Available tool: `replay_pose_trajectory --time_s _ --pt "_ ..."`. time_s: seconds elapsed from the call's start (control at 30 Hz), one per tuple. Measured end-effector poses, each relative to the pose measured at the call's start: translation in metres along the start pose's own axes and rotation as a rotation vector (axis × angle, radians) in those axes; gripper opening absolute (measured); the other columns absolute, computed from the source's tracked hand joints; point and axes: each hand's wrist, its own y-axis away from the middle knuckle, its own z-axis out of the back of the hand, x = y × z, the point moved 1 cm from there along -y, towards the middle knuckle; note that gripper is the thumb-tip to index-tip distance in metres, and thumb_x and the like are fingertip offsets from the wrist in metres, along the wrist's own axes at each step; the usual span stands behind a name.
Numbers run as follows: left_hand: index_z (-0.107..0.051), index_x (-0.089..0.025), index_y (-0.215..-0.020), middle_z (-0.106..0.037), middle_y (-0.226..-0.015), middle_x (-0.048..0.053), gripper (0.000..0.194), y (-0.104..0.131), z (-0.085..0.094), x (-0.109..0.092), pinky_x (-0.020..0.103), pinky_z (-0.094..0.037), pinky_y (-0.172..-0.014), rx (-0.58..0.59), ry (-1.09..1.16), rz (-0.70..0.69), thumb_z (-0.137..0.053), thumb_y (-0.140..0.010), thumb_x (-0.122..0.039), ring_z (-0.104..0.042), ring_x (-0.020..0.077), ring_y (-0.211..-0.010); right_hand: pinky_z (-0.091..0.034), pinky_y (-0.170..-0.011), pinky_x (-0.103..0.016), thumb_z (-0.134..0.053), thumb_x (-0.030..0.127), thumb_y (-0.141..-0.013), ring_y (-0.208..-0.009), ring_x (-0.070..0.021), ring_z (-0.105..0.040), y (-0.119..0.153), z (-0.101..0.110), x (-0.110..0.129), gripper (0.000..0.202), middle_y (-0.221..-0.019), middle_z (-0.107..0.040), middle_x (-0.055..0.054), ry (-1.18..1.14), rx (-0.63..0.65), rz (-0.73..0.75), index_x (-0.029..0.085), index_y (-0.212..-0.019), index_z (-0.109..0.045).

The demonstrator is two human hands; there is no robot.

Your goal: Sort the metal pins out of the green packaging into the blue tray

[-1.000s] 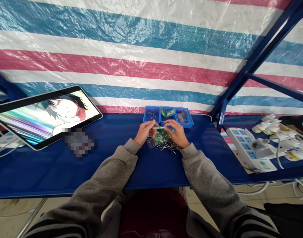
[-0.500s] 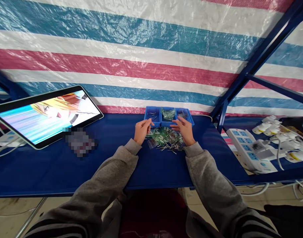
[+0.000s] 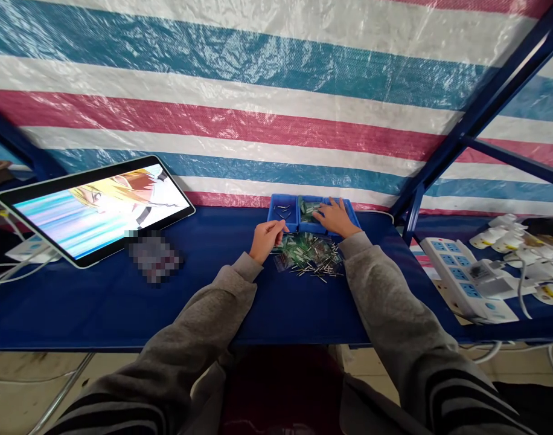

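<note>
Above the front edge of the left blue bin [image 3: 272, 212], my left hand [image 3: 264, 239] is closed in a pinch; whatever its fingertips hold is too small to make out. A few thin metal pieces [image 3: 283, 215] lie in that bin. My right hand [image 3: 337, 218] reaches over the middle and right bins with its fingers apart, its fingertips near small green packets [image 3: 306, 209] in the middle bin. It covers most of the right bin's contents. In front of the bins lies a pile of green clear packets [image 3: 299, 249] and loose thin metal pins [image 3: 319, 267].
On the blue table [image 3: 204, 296], a tablet [image 3: 108, 211] playing a cartoon stands at the left, with a blurred item [image 3: 155, 257] before it. A power strip [image 3: 457, 272] and several white bottle-like items [image 3: 498, 235] lie at the right. A striped sheet [image 3: 258, 130] hangs behind.
My right hand has moved forward from above the pile to over the middle and right bins, its fingers spreading. The left hand stays pinched by the left bin. The view has shifted slightly.
</note>
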Motion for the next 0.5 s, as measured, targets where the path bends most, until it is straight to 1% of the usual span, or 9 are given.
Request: replay_pose_trajectory --time_s 0.1,0.17,0.23,0.27,0.3,0.37,0.4,0.47,0.5 --pt "-0.064 -0.015 -0.064 -0.047 -0.049 -0.002 0.039 0.001 0.001 -0.002 0.022 -0.035 -0.042 0.054 -0.064 0.000 -0.061 -0.080 -0.050 -0.044 0.0091 -0.043 -0.011 -0.113 -0.066 -0.044 0.042 -0.095 -0.136 -0.0356 -0.038 0.009 0.004 0.003 0.039 -0.123 -0.067 -0.011 -0.064 0.027 0.015 0.017 -0.108 -0.072" --pt "-0.066 -0.015 -0.067 -0.050 -0.051 -0.001 0.038 0.001 0.003 -0.004 0.023 -0.037 -0.044 0.092 -0.132 -0.024 -0.059 -0.081 -0.050 -0.046 0.0105 -0.045 -0.017 -0.113 -0.063 -0.047 0.038 -0.094 -0.133 -0.0349 -0.043 0.018 0.012 0.006 0.036 -0.124 -0.066 -0.012 -0.120 -0.102 -0.014 0.015 -0.112 -0.070" --pt "-0.068 -0.016 -0.073 -0.056 -0.057 0.001 0.036 0.001 0.005 -0.006 0.024 -0.040 -0.049 0.137 -0.226 -0.083 -0.060 -0.081 -0.050 -0.051 0.0128 -0.052 -0.031 -0.108 -0.056 -0.050 0.032 -0.092 -0.121 -0.0328 -0.054 0.029 0.023 0.008 0.033 -0.118 -0.069 -0.014 -0.207 -0.232 -0.009 0.013 -0.111 -0.069" --pt "-0.069 -0.016 -0.077 -0.059 -0.063 0.002 0.034 0.000 0.006 -0.008 0.024 -0.042 -0.052 0.175 -0.282 -0.123 -0.061 -0.080 -0.049 -0.054 0.0142 -0.057 -0.041 -0.099 -0.049 -0.051 0.031 -0.090 -0.108 -0.0300 -0.061 0.035 0.028 0.010 0.030 -0.109 -0.072 -0.014 -0.273 -0.245 0.015 0.014 -0.107 -0.070" --pt "-0.070 -0.016 -0.081 -0.062 -0.070 0.004 0.033 0.000 0.007 -0.009 0.025 -0.043 -0.055 0.225 -0.339 -0.167 -0.063 -0.079 -0.049 -0.056 0.0157 -0.064 -0.047 -0.089 -0.043 -0.052 0.030 -0.089 -0.094 -0.0263 -0.065 0.041 0.032 0.011 0.027 -0.098 -0.074 -0.012 -0.347 -0.227 0.037 0.015 -0.102 -0.071" --pt "-0.071 -0.017 -0.084 -0.064 -0.082 0.007 0.033 0.000 0.007 -0.010 0.027 -0.046 -0.063 0.360 -0.449 -0.249 -0.067 -0.077 -0.049 -0.059 0.0182 -0.074 -0.049 -0.070 -0.034 -0.059 0.033 -0.085 -0.070 -0.0195 -0.065 0.053 0.039 0.013 0.021 -0.077 -0.072 -0.006 -0.473 -0.097 0.058 0.016 -0.086 -0.071" --pt "-0.071 -0.017 -0.084 -0.064 -0.086 0.008 0.034 0.001 0.007 -0.010 0.029 -0.047 -0.068 0.433 -0.498 -0.280 -0.068 -0.076 -0.050 -0.059 0.0194 -0.079 -0.047 -0.063 -0.030 -0.063 0.036 -0.082 -0.063 -0.0171 -0.062 0.059 0.040 0.015 0.021 -0.069 -0.070 -0.004 -0.509 0.017 0.071 0.016 -0.080 -0.070" --pt "-0.072 -0.018 -0.085 -0.063 -0.092 0.009 0.037 0.002 0.005 -0.009 0.033 -0.048 -0.078 0.551 -0.590 -0.320 -0.068 -0.076 -0.054 -0.059 0.0220 -0.085 -0.042 -0.054 -0.027 -0.070 0.040 -0.076 -0.054 -0.0143 -0.058 0.073 0.042 0.018 0.023 -0.060 -0.065 -0.001 -0.513 0.227 0.102 0.017 -0.074 -0.067" --pt "-0.072 -0.019 -0.088 -0.063 -0.096 0.010 0.040 0.004 0.004 -0.008 0.035 -0.047 -0.083 0.591 -0.640 -0.330 -0.067 -0.076 -0.057 -0.059 0.0237 -0.090 -0.041 -0.052 -0.026 -0.073 0.041 -0.073 -0.052 -0.0140 -0.057 0.081 0.042 0.020 0.024 -0.059 -0.064 0.001 -0.489 0.290 0.120 0.018 -0.074 -0.066"
